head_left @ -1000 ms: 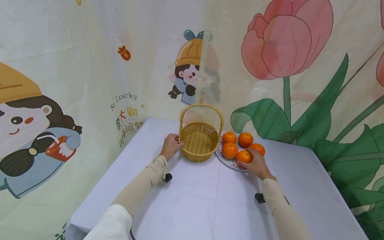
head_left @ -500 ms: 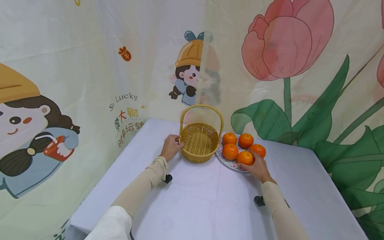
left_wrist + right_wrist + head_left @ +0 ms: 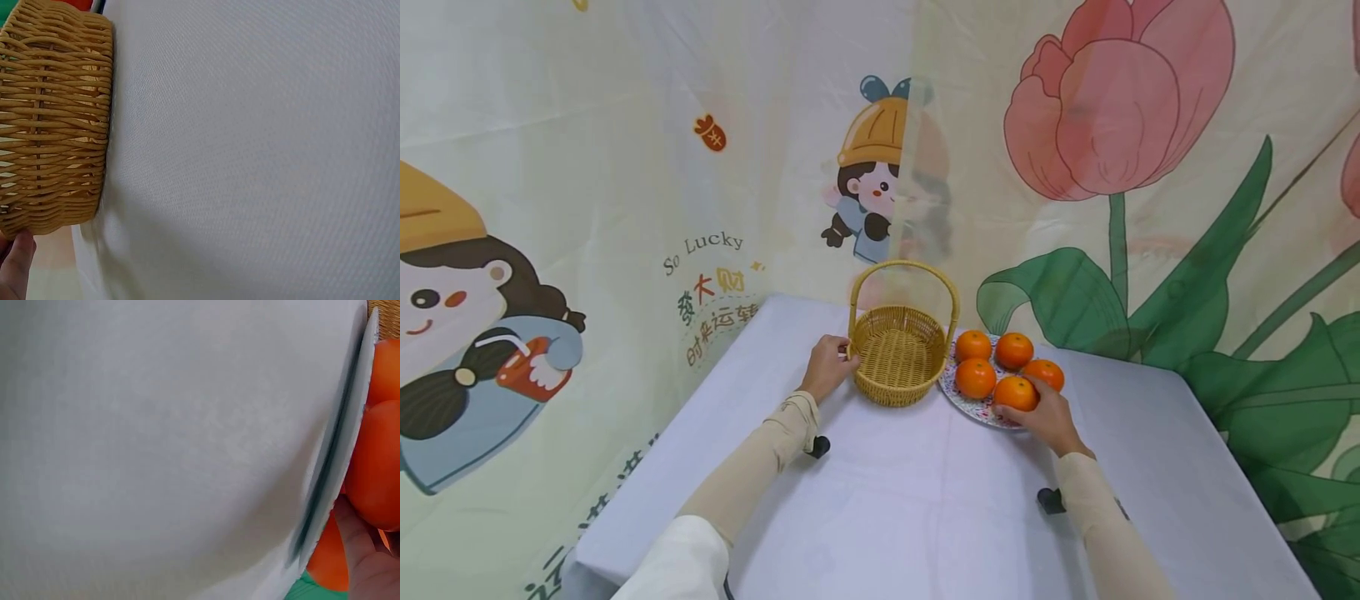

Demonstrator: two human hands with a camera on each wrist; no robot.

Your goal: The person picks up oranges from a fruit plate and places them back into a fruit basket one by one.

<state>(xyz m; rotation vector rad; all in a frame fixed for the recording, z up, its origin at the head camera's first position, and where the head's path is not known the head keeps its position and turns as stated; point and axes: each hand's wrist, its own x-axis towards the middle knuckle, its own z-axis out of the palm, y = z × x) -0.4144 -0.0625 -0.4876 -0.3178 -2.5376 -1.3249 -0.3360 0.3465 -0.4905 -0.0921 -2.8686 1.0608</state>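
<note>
A yellow-brown wicker basket (image 3: pixel 898 392) with a tall arched handle stands upright on the table, its inside bare. My left hand (image 3: pixel 829 367) pinches its left side near the foot of the handle; in the left wrist view the thumb (image 3: pixel 19 262) touches the wicker wall (image 3: pixel 53 125). Right of the basket, a patterned plate (image 3: pixel 962 406) holds several oranges. My right hand (image 3: pixel 1051 417) grips the front orange (image 3: pixel 1013 392), thumb on the near side and fingers on the right. That orange (image 3: pixel 378 465) is still among the others, close over the plate's rim (image 3: pixel 337 462) in the right wrist view.
A white cloth covers the table (image 3: pixel 880 508). Printed curtains (image 3: pixel 760 167) hang close behind and along the left. The plate's left edge is right beside the basket. Small black wrist devices (image 3: pixel 1051 500) sit under both forearms.
My right hand has shifted slightly right, its fingers moving from the top of the front orange to its right side. The left hand and the basket have stayed put.
</note>
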